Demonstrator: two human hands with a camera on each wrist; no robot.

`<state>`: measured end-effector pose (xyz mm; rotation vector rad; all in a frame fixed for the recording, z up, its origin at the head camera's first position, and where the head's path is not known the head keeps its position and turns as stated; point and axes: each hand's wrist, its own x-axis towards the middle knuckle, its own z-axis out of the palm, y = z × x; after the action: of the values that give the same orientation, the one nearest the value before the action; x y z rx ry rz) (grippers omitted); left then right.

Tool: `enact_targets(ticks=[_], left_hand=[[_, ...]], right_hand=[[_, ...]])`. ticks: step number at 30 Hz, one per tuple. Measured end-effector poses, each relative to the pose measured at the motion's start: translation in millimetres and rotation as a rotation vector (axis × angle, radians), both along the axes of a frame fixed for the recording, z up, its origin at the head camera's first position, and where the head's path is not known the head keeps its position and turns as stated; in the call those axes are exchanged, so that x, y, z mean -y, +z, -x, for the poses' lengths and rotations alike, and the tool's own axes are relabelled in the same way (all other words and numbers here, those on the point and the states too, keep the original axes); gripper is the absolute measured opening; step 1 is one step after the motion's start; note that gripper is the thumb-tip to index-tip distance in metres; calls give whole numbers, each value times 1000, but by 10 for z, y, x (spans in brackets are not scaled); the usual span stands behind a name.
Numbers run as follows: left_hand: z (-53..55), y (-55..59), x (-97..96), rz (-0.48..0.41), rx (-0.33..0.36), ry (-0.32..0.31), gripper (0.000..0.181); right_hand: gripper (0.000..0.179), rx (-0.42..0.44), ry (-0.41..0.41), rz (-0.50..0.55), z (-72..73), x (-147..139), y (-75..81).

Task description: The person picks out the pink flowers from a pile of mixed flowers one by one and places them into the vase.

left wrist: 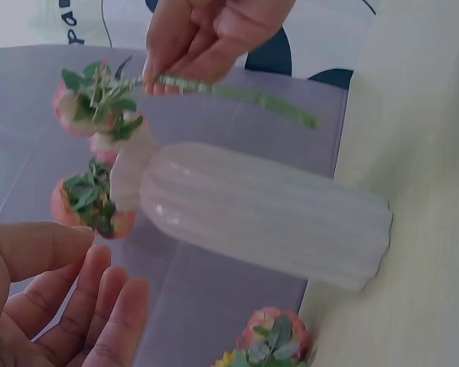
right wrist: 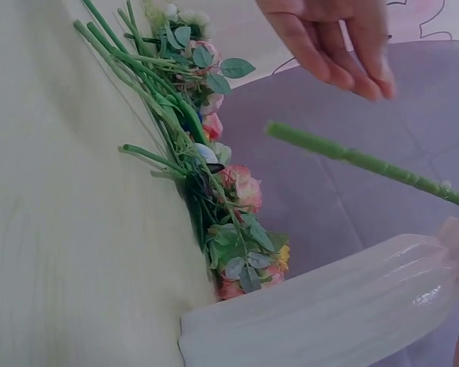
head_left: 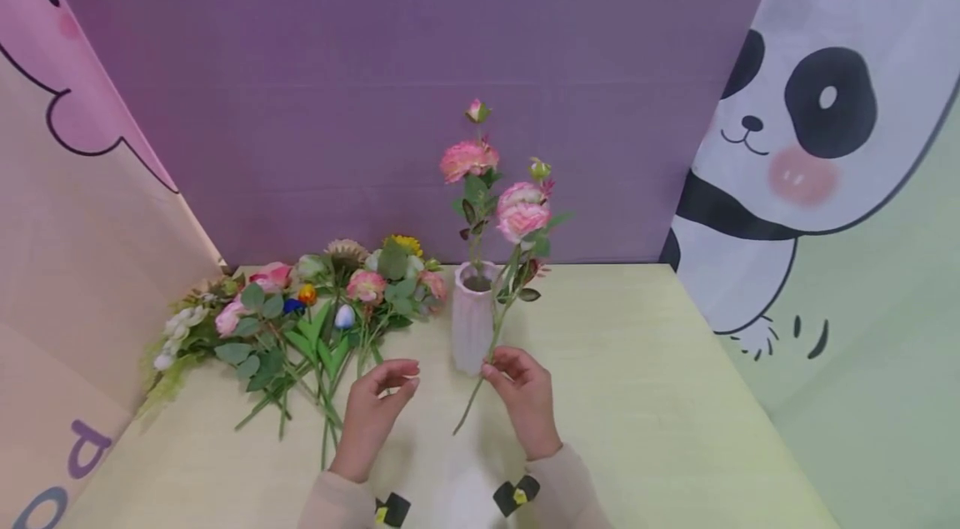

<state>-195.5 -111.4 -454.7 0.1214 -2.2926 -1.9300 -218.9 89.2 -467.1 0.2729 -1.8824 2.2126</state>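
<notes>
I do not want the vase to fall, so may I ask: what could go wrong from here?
The right hand pinches the held flower low down, so its top might swing. The slim vase stands with no hand steadying it; a bump could perhaps tip it over. Another flower stands in the vase, close to the held one, so the two may catch on each other.
</notes>
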Motion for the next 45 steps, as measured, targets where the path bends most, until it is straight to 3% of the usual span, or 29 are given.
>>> enact_targets(ticks=[12, 19, 26, 32, 35, 42, 45], left_hand=[[18, -110, 311, 42, 68, 15, 30], [21, -115, 460, 92, 74, 28, 30], [21, -144, 637, 127, 23, 63, 31], [56, -199, 724, 139, 82, 52, 34], [83, -231, 757, 127, 109, 47, 36], [162, -319, 795, -22, 123, 28, 39], [191, -367, 812, -38, 134, 19, 40]], right_hand=[[27, 72, -32, 30, 131, -133, 97], [28, 41, -40, 54, 243, -207, 120], [27, 18, -60, 24, 324, -283, 170], [25, 19, -57, 55, 404, -321, 231], [28, 29, -56, 63, 438, -333, 266], [24, 2, -66, 52, 522, -359, 384], [23, -16, -62, 61, 566, -369, 455]])
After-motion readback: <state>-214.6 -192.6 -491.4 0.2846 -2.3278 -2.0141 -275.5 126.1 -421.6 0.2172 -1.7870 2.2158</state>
